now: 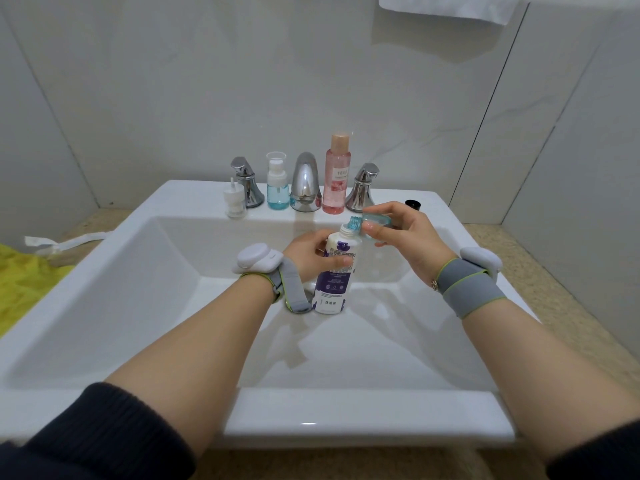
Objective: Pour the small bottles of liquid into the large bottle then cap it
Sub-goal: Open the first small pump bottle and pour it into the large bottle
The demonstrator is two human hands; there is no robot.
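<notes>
Dark sleeves (104,434) are cropped below. Left hand (311,252) grips the upright large bottle (334,275), hiding its label; right hand (401,233) pinches a small blue bottle (372,223) tipped leftward, mouths touching.

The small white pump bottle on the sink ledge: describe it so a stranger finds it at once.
Start at the chrome faucet spout at the back of the white sink. Go left past the blue spray bottle and the left chrome tap handle. The small white pump bottle stands leftmost on the ledge, the shortest and the only all-white one.
</notes>
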